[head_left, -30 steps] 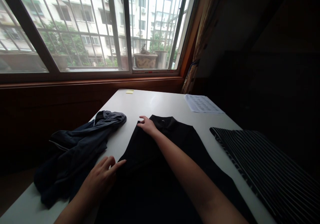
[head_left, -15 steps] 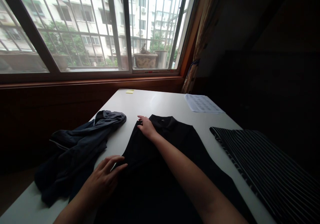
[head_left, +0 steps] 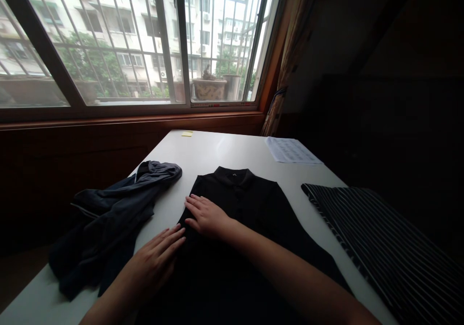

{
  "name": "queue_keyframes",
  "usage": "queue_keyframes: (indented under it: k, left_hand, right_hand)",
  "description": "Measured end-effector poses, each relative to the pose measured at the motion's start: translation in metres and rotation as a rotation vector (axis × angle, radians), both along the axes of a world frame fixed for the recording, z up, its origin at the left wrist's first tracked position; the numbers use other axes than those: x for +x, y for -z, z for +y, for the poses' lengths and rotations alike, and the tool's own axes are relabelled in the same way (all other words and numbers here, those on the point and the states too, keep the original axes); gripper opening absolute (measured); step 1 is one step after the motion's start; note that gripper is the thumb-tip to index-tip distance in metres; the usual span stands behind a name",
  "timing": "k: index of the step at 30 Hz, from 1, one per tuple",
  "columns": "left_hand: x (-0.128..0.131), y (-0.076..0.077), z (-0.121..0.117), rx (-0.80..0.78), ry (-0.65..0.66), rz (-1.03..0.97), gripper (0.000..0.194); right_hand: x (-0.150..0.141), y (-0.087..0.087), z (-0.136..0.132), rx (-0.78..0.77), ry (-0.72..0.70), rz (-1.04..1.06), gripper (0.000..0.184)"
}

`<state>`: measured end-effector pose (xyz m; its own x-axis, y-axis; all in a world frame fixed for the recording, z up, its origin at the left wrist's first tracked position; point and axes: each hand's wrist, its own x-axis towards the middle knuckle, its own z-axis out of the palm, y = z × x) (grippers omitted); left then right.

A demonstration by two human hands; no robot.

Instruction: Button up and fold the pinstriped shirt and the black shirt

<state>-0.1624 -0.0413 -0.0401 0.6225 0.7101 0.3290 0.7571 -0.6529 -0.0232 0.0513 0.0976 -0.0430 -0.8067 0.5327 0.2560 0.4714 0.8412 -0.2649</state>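
Note:
A black collared shirt [head_left: 250, 209] lies spread on the white table [head_left: 217, 148], its collar toward the window. My right hand [head_left: 208, 214] rests flat on the shirt's left side, below the shoulder, with fingers stretched out. Just nearer to me, my left hand [head_left: 161, 250] lies along the shirt's left edge, fingers extended and fingertips on the cloth. Neither hand grips anything that I can see. The lower part of the shirt is dark, and my right forearm crosses over it.
On the left lies a crumpled dark grey-blue garment [head_left: 119, 209]. A striped black cloth [head_left: 373, 228] lies along the right side. Printed sheets [head_left: 293, 150] and a yellow sticky note [head_left: 187, 133] are at the far edge. Behind stands a barred window [head_left: 137, 39] with a curtain [head_left: 279, 97].
My right hand has moved down the shirt from the left shoulder toward me and now lies flat. My left hand has stayed in about the same place, its fingers straighter.

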Motion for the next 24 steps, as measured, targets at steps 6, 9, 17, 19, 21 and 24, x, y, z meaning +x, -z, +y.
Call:
queue_keyframes:
  k: [6, 9, 17, 19, 21, 24]
  left_hand:
    - [0.001, -0.001, -0.002, -0.046, -0.027, -0.035, 0.05]
    - [0.002, -0.003, -0.005, -0.06, -0.052, -0.053, 0.048]
    - [0.006, -0.012, -0.007, -0.121, -0.048, -0.095, 0.04]
    - [0.007, -0.015, -0.009, -0.146, -0.035, -0.108, 0.045]
    - [0.007, -0.016, -0.01, -0.161, -0.029, -0.134, 0.052]
    - [0.004, -0.013, -0.009, -0.125, -0.061, -0.208, 0.056]
  right_hand:
    - [0.003, -0.003, 0.027, -0.109, 0.079, -0.122, 0.074]
    - [0.003, -0.005, 0.047, -0.12, 0.138, -0.152, 0.076]
    - [0.0, -0.001, 0.08, -0.12, 0.262, -0.186, 0.069]
    - [-0.001, -0.001, 0.079, -0.104, 0.274, -0.169, 0.067]
    - [-0.003, -0.005, 0.074, -0.075, 0.289, -0.141, 0.064]
    - [0.0, -0.016, 0.056, -0.002, 0.276, -0.068, 0.058]
